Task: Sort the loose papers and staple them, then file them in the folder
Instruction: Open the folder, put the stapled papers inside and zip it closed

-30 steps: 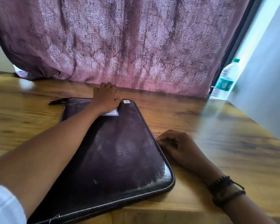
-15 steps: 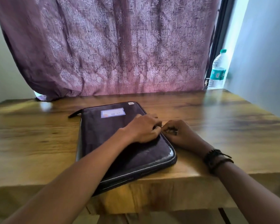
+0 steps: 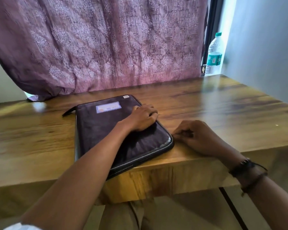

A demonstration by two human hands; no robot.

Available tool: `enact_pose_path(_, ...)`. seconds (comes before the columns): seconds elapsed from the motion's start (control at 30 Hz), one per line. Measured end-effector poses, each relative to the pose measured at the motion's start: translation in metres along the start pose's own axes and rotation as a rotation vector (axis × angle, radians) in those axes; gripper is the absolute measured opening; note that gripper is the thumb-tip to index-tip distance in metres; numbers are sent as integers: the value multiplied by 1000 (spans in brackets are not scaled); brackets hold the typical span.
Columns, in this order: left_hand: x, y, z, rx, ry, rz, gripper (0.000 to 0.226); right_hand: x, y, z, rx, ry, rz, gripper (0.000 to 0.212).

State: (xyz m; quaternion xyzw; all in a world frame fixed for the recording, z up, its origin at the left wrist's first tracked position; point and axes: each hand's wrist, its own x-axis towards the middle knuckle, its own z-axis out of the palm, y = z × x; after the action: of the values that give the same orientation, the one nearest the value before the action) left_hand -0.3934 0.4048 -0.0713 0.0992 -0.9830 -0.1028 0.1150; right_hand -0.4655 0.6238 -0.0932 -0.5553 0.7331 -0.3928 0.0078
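Observation:
A dark purple zip folder (image 3: 106, 130) with a pale label (image 3: 108, 107) lies shut on the wooden table (image 3: 223, 110), its near end jutting over the front edge. My left hand (image 3: 142, 117) lies on the folder's right side with its fingers curled over that edge. My right hand (image 3: 196, 136) sits on the table beside the folder's near right corner, fingertips pinched together at the zip (image 3: 140, 159); the zip pull itself is hidden. No loose papers or stapler are in sight.
A purple patterned curtain (image 3: 106, 47) hangs along the table's back edge. A plastic water bottle (image 3: 214, 53) stands at the far right by the wall. A dark strap (image 3: 68, 112) sticks out at the folder's far left corner.
My left hand has come off the label end and moved to the folder's right edge. My right hand has slid along that edge toward the near corner. The view has pulled back.

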Motion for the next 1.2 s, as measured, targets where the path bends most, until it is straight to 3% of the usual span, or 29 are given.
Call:
enact_pose_path(0.3, -9, 10, -2, 20, -2, 62, 30, -30, -13, -9, 109, -50, 24, 10)
enact_pose_path(0.47, -11, 12, -9, -18, 23, 131, 42, -25, -14, 3, -4, 54, 62, 9)
enact_pose_path(0.63, -18, 32, -2, -282, -88, 242, 60, -26, -16, 4, 27, 72, 73, 9)
enact_pose_path(0.73, -10, 37, 2, -293, -51, 187, 70, -26, -19, 3, 57, 51, 75, 11)
enact_pose_path(0.97, -2, 38, 2, -289, -73, 112, 66, -28, -17, -11, 184, -92, 69, 8)
enact_pose_path(1.2, -26, 47, -13, -200, -123, 266, 55, -24, -16, 7, -16, 99, 105, 6)
